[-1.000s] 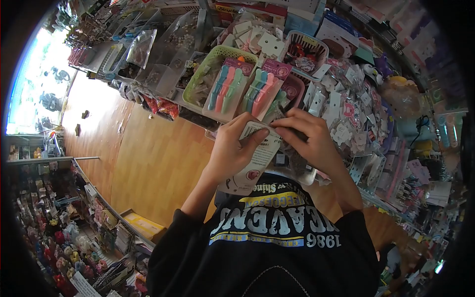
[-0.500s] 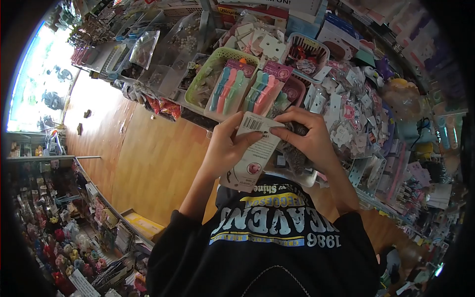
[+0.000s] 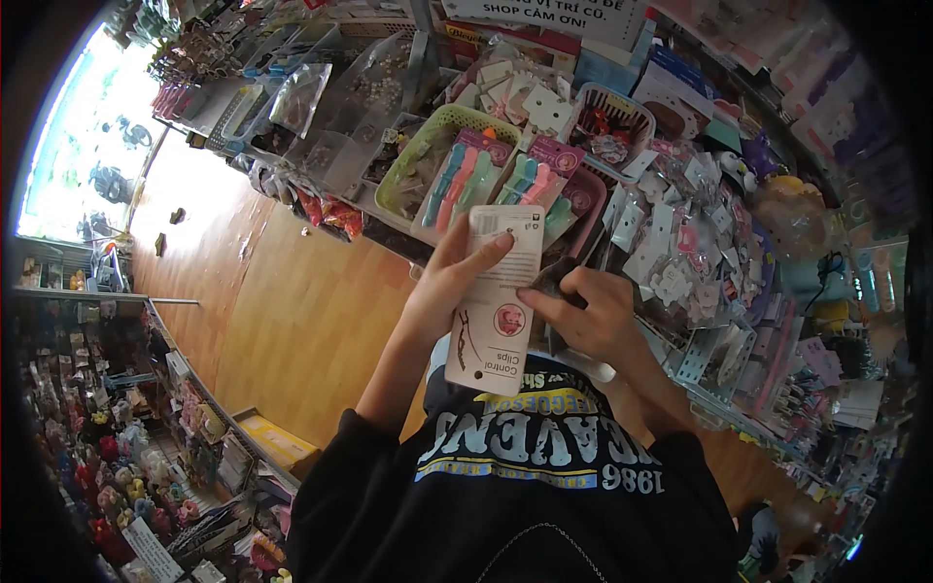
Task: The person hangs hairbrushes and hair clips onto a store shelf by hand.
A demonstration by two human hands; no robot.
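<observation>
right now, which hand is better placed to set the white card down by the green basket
Probably the left hand: it grips the white card, thumb across its face, and sits nearer the green basket. The right hand has just one of its fingers at the card's edge.

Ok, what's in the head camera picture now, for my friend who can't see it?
A person's left hand holds a white card reading "Control Clips" upside down, with the right hand at its edge. Behind it are packs of coloured clips and a green basket.

A printed sign (image 3: 549, 17) shows beyond a green basket (image 3: 400, 163); a yellow box (image 3: 277, 442) borders wooden floor (image 3: 292, 316).
</observation>
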